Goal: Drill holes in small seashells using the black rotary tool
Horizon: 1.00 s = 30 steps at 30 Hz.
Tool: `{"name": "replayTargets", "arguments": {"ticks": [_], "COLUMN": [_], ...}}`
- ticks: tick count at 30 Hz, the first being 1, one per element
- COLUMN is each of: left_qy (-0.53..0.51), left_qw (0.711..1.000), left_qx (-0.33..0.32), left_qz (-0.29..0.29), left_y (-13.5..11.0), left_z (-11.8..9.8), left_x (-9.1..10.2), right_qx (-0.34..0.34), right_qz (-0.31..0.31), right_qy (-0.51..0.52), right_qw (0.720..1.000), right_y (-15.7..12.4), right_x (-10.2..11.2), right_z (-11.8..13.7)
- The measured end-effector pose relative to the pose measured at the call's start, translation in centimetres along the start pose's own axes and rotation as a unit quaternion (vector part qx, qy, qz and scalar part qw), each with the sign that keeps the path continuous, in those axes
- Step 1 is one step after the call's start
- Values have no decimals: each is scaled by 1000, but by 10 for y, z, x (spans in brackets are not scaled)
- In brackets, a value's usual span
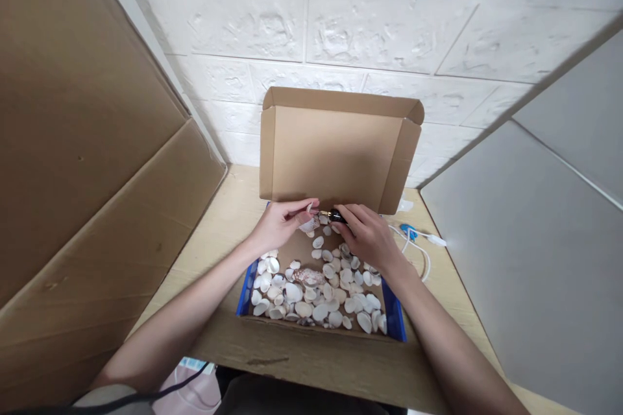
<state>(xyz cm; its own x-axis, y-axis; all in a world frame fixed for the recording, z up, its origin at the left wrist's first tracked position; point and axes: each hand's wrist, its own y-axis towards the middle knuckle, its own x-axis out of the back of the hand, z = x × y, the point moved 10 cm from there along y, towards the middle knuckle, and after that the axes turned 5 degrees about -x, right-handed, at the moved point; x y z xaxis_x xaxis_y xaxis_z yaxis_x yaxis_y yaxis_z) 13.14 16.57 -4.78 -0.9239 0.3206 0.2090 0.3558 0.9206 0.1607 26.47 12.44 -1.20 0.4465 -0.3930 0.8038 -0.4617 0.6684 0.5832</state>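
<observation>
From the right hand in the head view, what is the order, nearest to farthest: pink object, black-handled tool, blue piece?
1. Black-handled tool: held in the right hand.
2. Blue piece: right of the box.
3. Pink object: bottom left.

1. Cannot see all of the pale shell (pixel 310 207) between the left fingers (pixel 296 205).
2. Cannot make out the tip of the black-handled tool (pixel 335 215) beside them; too small.
3. Cannot see the handle's end under the right fingers (pixel 352 214).
</observation>
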Motion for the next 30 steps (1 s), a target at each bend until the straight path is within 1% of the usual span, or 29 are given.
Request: {"name": "replayTargets", "arguments": {"ticks": [5, 12, 21, 27, 30], "left_qy": [-4, 7, -10, 10, 6], "left_qw": [1000, 1000, 1000, 1000, 1000], "left_qx": [3, -2, 2, 2, 3], "left_qz": [-3, 0, -11, 7, 0], "left_y": [0, 1, 0, -1, -1], "left_z": [2, -1, 7, 2, 1], "left_x": [0, -1, 3, -1, 0], "right_qx": [-4, 4, -4, 4, 2], "right_qz": [11, 7, -9, -14, -16], "right_qy": [0, -9, -17, -11, -18], "right_qw": [1000, 1000, 1000, 1000, 1000], "right_y": [0, 1, 1, 0, 0], "right_x": [-2, 0, 3, 5, 4], "right_z": [-1, 2, 0, 2, 1]}}
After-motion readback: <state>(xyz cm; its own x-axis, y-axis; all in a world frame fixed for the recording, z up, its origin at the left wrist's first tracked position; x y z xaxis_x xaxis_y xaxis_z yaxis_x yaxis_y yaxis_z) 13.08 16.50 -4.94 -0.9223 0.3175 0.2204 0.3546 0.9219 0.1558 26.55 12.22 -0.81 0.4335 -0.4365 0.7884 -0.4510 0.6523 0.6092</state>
